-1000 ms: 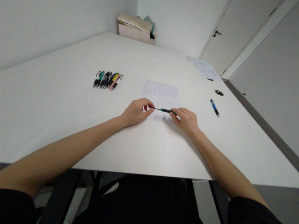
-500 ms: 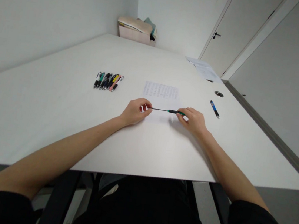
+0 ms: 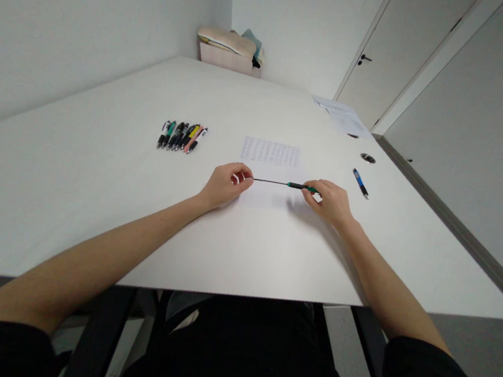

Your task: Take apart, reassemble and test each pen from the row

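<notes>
Head view: your left hand (image 3: 227, 185) pinched the end of a thin dark refill (image 3: 271, 182) between its fingers, while your right hand (image 3: 329, 201) gripped a green-and-black pen barrel (image 3: 296, 186) in its fingers. You held the two in one line above a printed sheet (image 3: 271, 152) on the bench (image 3: 232, 252), between a row of pens (image 3: 181, 138) and a lone blue pen (image 3: 361, 183). The step looked like parting refill from barrel; how much sat inside could not be told. The next move seemed to call for a straight, gentle pull, with no bend in the refill.
</notes>
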The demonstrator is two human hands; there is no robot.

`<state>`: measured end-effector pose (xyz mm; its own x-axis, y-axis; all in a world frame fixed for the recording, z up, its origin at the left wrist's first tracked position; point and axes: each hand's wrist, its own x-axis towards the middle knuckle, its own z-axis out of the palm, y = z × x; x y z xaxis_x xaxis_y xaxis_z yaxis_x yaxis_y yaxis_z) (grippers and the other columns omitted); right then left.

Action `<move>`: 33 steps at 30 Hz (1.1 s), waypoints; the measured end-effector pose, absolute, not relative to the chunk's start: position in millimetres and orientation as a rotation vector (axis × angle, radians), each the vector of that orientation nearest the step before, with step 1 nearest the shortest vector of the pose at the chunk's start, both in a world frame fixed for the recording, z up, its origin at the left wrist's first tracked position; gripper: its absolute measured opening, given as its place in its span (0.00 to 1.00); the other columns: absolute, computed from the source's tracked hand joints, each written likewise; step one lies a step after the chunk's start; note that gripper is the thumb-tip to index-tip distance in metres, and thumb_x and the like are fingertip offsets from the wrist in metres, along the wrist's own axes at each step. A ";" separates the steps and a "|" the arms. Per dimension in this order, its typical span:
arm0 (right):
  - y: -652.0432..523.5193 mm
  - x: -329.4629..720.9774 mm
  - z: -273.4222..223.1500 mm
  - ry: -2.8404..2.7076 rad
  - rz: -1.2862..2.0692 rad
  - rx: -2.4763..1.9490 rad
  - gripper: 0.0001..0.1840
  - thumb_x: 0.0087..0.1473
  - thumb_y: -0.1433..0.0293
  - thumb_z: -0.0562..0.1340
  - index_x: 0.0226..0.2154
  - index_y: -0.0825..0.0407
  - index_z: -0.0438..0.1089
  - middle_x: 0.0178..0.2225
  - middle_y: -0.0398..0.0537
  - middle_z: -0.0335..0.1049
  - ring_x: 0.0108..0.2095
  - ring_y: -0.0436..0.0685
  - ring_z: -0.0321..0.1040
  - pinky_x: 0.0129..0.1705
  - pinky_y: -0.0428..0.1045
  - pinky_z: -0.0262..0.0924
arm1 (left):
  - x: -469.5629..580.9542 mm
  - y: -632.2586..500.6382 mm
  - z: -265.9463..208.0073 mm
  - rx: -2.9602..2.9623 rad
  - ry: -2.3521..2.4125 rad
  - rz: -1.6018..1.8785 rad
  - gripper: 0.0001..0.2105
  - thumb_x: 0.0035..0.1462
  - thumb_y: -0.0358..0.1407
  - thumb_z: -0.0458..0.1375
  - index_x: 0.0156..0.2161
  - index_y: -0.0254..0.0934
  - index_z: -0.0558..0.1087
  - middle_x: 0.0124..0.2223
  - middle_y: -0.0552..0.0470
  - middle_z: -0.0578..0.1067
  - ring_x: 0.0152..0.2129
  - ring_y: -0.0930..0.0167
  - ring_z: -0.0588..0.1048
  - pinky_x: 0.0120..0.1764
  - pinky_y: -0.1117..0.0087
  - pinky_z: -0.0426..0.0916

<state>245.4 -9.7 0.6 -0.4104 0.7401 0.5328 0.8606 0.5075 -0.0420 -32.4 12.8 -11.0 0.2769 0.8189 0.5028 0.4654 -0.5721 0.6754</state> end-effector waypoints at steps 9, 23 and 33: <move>-7.6 253.2 1.1 -2.238 -0.313 -1.331 0.13 0.55 0.63 0.54 0.35 0.51 0.70 0.27 0.45 0.71 0.28 0.51 0.66 0.29 0.45 0.53 | -34.3 15.3 -13.1 2.066 1.201 1.272 0.06 0.49 0.36 0.55 0.30 0.34 0.70 0.28 0.52 0.73 0.25 0.74 0.70 0.28 0.73 0.66; -1.7 250.8 -3.5 -1.986 -0.306 -1.419 0.12 0.56 0.65 0.52 0.38 0.52 0.67 0.30 0.48 0.70 0.26 0.52 0.64 0.30 0.47 0.56 | -32.6 14.8 -12.7 2.028 1.282 1.302 0.06 0.50 0.36 0.55 0.29 0.35 0.70 0.27 0.53 0.73 0.23 0.75 0.69 0.27 0.73 0.65; -15.7 213.6 -2.1 -2.339 -0.423 -1.197 0.14 0.60 0.67 0.49 0.41 0.51 0.68 0.40 0.53 0.70 0.36 0.55 0.66 0.36 0.49 0.55 | -25.8 11.1 -16.0 2.222 1.209 1.236 0.06 0.51 0.37 0.57 0.32 0.36 0.72 0.28 0.53 0.73 0.22 0.75 0.69 0.27 0.73 0.65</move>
